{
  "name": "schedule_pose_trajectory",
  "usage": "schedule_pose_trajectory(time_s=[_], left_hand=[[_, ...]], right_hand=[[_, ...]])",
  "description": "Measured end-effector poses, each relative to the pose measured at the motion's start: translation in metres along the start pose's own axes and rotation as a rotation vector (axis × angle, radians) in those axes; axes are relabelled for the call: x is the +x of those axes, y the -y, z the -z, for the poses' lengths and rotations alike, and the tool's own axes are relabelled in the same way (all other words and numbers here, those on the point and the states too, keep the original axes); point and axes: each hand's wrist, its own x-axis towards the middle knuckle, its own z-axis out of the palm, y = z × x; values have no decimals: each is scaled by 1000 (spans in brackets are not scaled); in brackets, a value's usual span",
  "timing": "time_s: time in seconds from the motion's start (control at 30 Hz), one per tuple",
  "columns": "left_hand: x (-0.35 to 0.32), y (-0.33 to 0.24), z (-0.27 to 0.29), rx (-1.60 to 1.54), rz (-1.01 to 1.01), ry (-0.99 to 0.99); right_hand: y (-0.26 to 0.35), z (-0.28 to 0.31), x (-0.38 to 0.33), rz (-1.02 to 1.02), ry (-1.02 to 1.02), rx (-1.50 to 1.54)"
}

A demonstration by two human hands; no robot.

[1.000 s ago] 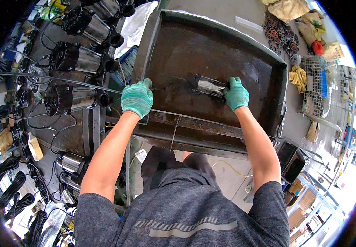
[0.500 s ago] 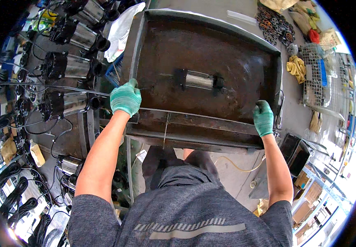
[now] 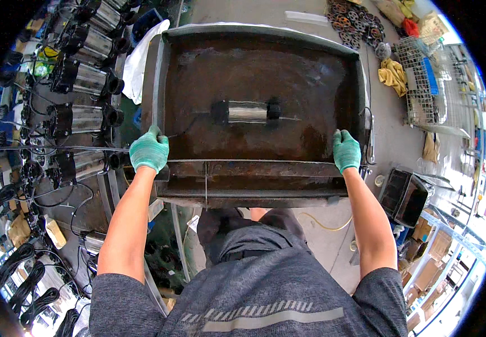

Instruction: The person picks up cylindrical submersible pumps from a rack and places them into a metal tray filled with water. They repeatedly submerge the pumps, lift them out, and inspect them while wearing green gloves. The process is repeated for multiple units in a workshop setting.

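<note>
A dark brown metal tank [image 3: 262, 168] spreads out in front of me. Inside lies a cylindrical silver-and-black pump [image 3: 247, 112] on its side, with a thin black cable [image 3: 184, 130] leading from its left end towards my left hand. My left hand [image 3: 150, 153], in a green knitted glove, is closed over the tank's near left corner. The cable meets this hand and shows again on its other side; whether the fingers hold it too is hidden. My right hand [image 3: 347, 151], gloved alike, is curled over the rim near the right corner.
Several similar pumps [image 3: 88, 119] stand in a row at the left, with coiled black cables [image 3: 24, 281] below. Dark ring-shaped parts [image 3: 355, 25] lie on the floor at the far right, beyond a wire basket [image 3: 417, 84]. A black crate [image 3: 403, 196] sits at the right.
The tank and the pump now sit further left and more level in view. Both hands have shifted left with the tank, keeping their places at its near corners.
</note>
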Motion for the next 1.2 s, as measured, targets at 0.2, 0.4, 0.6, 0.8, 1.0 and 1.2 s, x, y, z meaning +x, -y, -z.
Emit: schedule_pose_trajectory(time_s=[0.2,0.4,0.6,0.8,1.0,1.2], left_hand=[[0,-2,1,10,18,12],[1,0,-1,11,18,12],[-1,-1,-1,11,4,-13],[0,-2,-1,14,21,7],[0,-2,-2,30,16,-3],[0,-1,-2,18,10,-5]], right_hand=[[6,4,2,-48,63,-36],[9,9,-1,-29,53,20],[8,9,0,-39,101,-10],[7,8,0,-21,93,0],[8,10,0,-32,110,-15],[8,9,-1,-25,88,4]])
